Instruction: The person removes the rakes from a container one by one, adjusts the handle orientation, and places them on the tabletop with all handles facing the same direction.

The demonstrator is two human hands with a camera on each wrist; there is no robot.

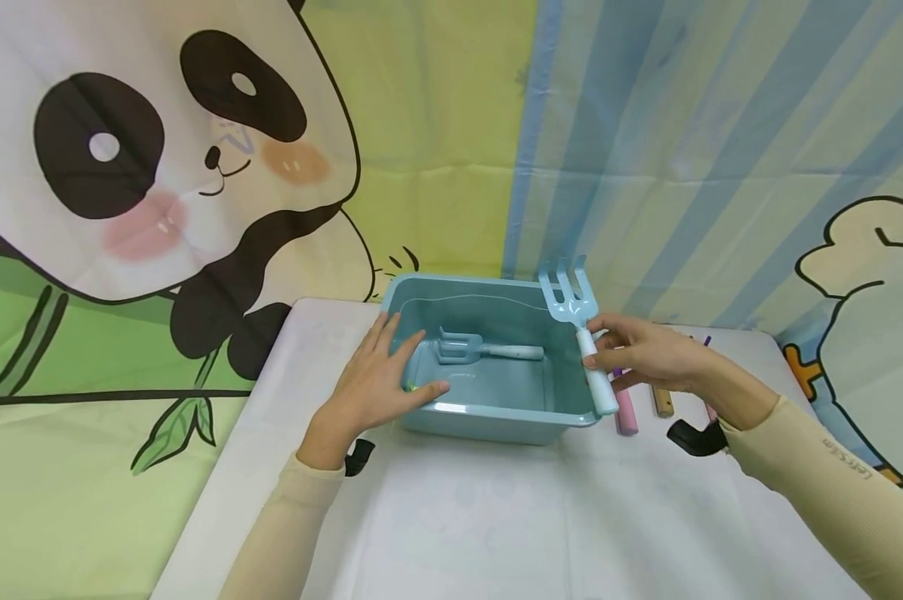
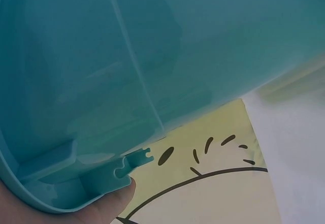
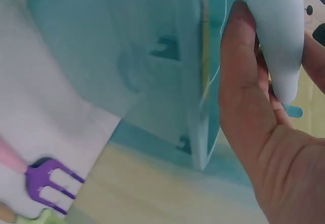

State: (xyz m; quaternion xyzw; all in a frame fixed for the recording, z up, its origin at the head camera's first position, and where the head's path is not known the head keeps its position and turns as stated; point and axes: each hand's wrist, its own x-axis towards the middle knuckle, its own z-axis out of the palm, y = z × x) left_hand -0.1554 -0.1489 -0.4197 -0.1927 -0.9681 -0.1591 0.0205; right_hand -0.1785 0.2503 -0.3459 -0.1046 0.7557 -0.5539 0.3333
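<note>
A blue plastic tub (image 1: 496, 414) stands on the table, a lighter-coloured hand rake (image 1: 462, 348) lying on its floor. My left hand (image 1: 372, 379) rests on the tub's left front corner with fingers spread and fairly straight. In the left wrist view, a finger touches the outer rim beside a moulded lug. Over the right rim, my right hand (image 1: 649, 354) holds a light blue hand fork (image 1: 574, 312) by its pale handle (image 3: 279, 41), tines pointing up and away. Part of a small green thing shows near my left thumb.
Right of the tub lie a purple hand fork (image 3: 40, 183) with a pink handle (image 1: 626, 412) and a green-headed tool with a wooden handle (image 1: 663, 402). A panda-printed cloth (image 1: 436, 125) hangs behind the white-covered table (image 1: 481, 517).
</note>
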